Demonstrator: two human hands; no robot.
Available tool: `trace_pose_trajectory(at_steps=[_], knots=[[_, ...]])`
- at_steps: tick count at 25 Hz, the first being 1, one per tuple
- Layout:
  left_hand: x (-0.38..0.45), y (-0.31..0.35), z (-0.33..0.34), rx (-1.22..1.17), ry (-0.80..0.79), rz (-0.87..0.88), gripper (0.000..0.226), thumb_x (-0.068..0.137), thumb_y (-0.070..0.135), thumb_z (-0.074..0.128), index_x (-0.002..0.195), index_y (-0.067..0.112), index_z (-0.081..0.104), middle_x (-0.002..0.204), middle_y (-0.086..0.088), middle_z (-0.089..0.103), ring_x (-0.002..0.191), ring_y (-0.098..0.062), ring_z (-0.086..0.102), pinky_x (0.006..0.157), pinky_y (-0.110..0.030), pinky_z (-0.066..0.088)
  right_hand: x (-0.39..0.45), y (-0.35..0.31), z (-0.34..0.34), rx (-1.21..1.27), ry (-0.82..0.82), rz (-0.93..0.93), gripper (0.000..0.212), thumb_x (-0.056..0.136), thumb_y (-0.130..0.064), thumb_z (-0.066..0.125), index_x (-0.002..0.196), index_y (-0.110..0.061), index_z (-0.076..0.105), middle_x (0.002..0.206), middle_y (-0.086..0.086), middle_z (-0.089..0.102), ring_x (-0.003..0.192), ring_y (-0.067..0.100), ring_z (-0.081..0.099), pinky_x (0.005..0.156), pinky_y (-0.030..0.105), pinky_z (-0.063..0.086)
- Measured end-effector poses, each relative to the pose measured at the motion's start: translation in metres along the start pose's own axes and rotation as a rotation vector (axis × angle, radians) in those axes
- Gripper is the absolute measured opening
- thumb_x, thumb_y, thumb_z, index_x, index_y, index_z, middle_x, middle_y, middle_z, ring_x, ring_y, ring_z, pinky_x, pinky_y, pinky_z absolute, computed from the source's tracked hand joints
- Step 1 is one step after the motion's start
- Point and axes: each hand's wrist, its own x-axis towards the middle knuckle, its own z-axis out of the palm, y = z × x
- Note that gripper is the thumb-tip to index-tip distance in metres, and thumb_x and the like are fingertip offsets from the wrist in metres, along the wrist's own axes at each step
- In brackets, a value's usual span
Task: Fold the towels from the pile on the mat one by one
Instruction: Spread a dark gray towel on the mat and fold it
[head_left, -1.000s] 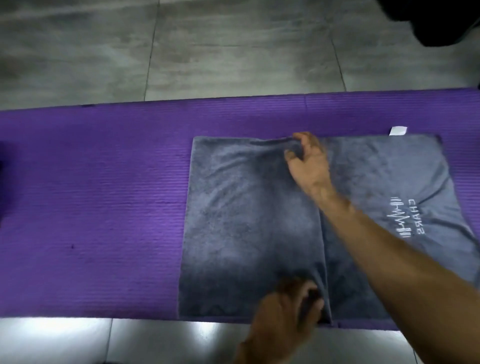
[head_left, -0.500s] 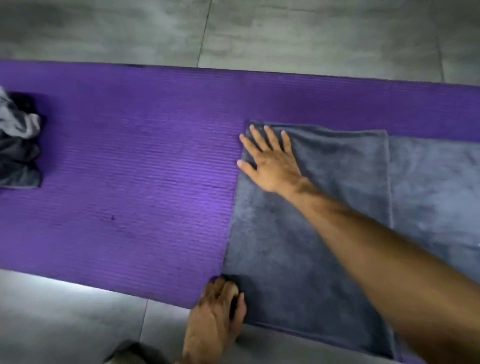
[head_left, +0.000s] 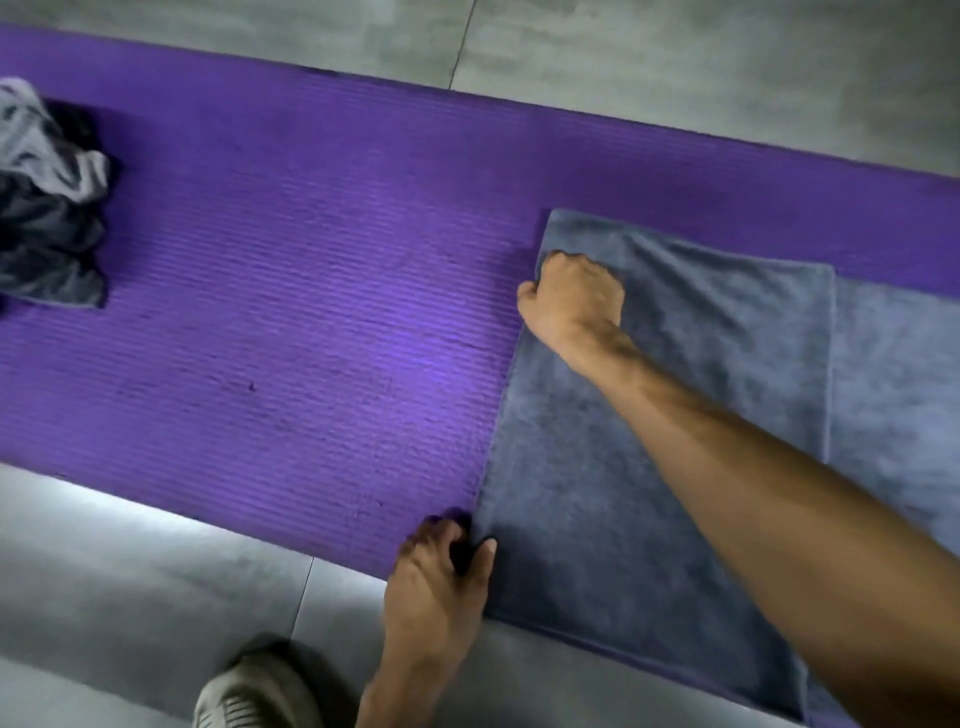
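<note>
A grey towel (head_left: 649, 493) lies on the purple mat (head_left: 291, 322) at the right, its left part folded over onto the rest. My right hand (head_left: 571, 296) is closed on the towel's far left corner. At the mat's front edge my left hand (head_left: 441, 577) pinches the towel's near left corner. A pile of grey and dark towels (head_left: 47, 208) sits at the mat's far left end.
Grey floor tiles (head_left: 675, 57) surround the mat. A shoe (head_left: 249, 691) shows on the floor at the bottom edge, left of my left arm. A wide bare stretch of mat lies between the pile and the towel.
My right hand, flat on the towel half a second ago, has curled shut on the far left corner. My left hand holds the near corner as before. The view has shifted left.
</note>
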Motion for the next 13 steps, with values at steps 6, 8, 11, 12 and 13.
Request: trace_pose_trajectory(at_steps=[6, 8, 11, 12, 13], knots=[[0.019, -0.031, -0.051, -0.339, -0.111, -0.062, 0.031, 0.077, 0.041, 0.076, 0.065, 0.025, 0.051, 0.055, 0.012, 0.052, 0.050, -0.002, 0.045, 0.052, -0.013, 0.036, 0.007, -0.038, -0.021, 0.197, -0.060, 0.005, 0.035, 0.094, -0.035, 0.052, 0.111, -0.008, 0.066, 0.119, 0.015, 0.067, 0.115, 0.032, 0.061, 0.090, 0.036, 0.049], [0.034, -0.058, -0.076, -0.432, -0.048, -0.117, 0.029, 0.069, 0.048, 0.072, 0.071, 0.022, 0.057, 0.060, 0.009, 0.059, 0.053, 0.000, 0.047, 0.056, -0.015, 0.041, 0.015, -0.072, -0.022, 0.277, -0.135, -0.049, 0.030, 0.096, -0.034, 0.051, 0.104, -0.011, 0.068, 0.119, 0.010, 0.068, 0.114, 0.028, 0.061, 0.090, 0.032, 0.047], [0.056, -0.108, -0.121, -0.494, 0.032, -0.212, 0.020, 0.069, 0.034, 0.076, 0.081, 0.027, 0.061, 0.074, 0.009, 0.067, 0.067, -0.002, 0.056, 0.073, -0.022, 0.050, 0.032, -0.126, -0.015, 0.397, -0.236, -0.115, 0.032, 0.099, -0.028, 0.048, 0.071, -0.014, 0.055, 0.093, 0.005, 0.069, 0.092, 0.025, 0.063, 0.077, 0.029, 0.044], [0.062, -0.127, -0.133, -0.466, 0.041, -0.217, 0.021, 0.068, 0.033, 0.076, 0.083, 0.031, 0.062, 0.082, 0.005, 0.068, 0.070, -0.004, 0.059, 0.078, -0.027, 0.052, 0.034, -0.141, -0.012, 0.435, -0.263, -0.148, 0.034, 0.099, -0.024, 0.048, 0.066, -0.016, 0.049, 0.080, 0.002, 0.063, 0.080, 0.022, 0.060, 0.073, 0.029, 0.042], [0.066, -0.143, -0.144, -0.399, 0.007, -0.241, 0.021, 0.069, 0.029, 0.076, 0.084, 0.034, 0.062, 0.088, -0.003, 0.068, 0.070, -0.003, 0.060, 0.078, -0.027, 0.052, 0.035, -0.151, -0.006, 0.466, -0.298, -0.191, 0.029, 0.098, -0.020, 0.049, 0.069, -0.017, 0.052, 0.078, 0.000, 0.061, 0.076, 0.019, 0.058, 0.073, 0.028, 0.043]])
